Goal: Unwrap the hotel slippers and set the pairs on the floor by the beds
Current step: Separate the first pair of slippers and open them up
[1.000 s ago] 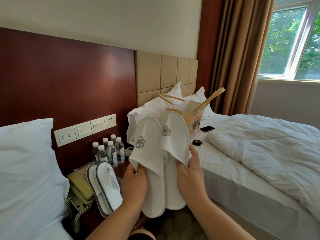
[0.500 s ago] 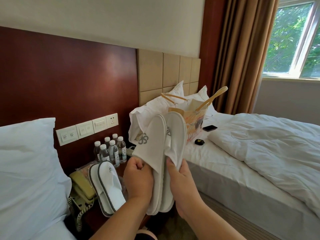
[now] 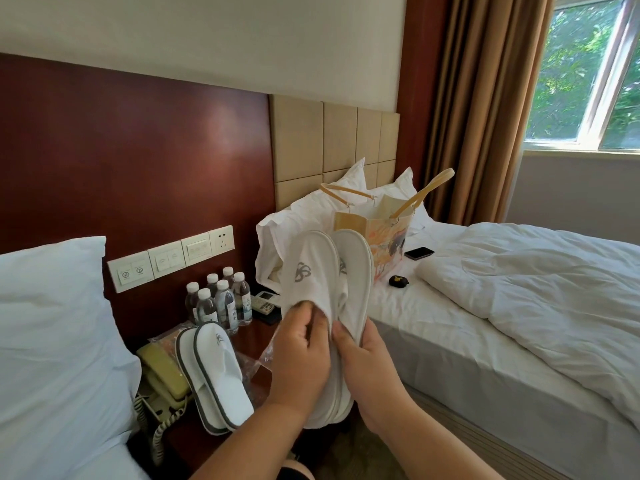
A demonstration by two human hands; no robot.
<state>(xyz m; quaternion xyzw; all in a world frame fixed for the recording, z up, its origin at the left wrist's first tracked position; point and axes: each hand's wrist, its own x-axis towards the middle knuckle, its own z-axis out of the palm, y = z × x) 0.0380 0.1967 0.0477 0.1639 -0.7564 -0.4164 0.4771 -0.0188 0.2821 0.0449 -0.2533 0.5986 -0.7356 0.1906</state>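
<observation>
Holding a white slipper pair (image 3: 311, 258) upright between two beds, the left hand (image 3: 298, 355) pinches the front slipper's grey-logoed strap, and the right hand (image 3: 367, 358) curls round the rear one. Beside them a grey-trimmed pair (image 3: 221, 375) leans on the telephone (image 3: 159, 372) atop the dark nightstand (image 3: 254, 332). Beyond are water bottles (image 3: 221, 299), a rumpled bed (image 3: 450, 341) and the window (image 3: 588, 74).

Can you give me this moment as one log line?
stage: not yet on floor; left hand: pinches one slipper; right hand: grips its mate; second pair: by telephone
</observation>
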